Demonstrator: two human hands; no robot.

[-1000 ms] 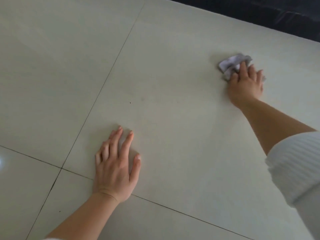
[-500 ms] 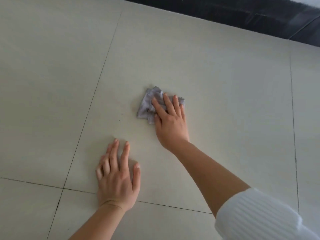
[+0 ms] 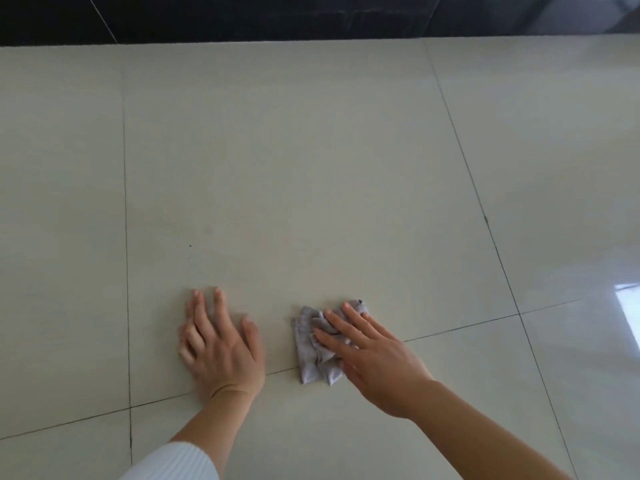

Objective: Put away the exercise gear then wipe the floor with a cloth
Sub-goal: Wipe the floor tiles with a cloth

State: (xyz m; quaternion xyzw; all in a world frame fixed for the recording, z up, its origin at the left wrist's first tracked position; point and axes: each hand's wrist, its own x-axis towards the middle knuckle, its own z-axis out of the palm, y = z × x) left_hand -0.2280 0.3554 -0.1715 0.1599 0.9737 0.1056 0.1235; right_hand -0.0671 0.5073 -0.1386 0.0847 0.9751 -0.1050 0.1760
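The right hand [image 3: 374,355] lies flat on the cloth [image 3: 309,362]. Its fingers are straight and spread, pressing the cloth down on the floor [image 3: 311,168], not curled round it. The small grey cloth is crumpled. Most of it sticks out past the fingertips and to the thumb side of the hand. It lies across a thin line between two tiles.

The left hand [image 3: 221,344] is near the cloth but not touching it. It is flat on the floor too, fingers out, holding nothing.

Part of the cloth is hidden under the right fingers and palm. The left fingers look a bit blurry. The right arm and the white sleeve [image 3: 173,460] are cut off at the bottom edge.
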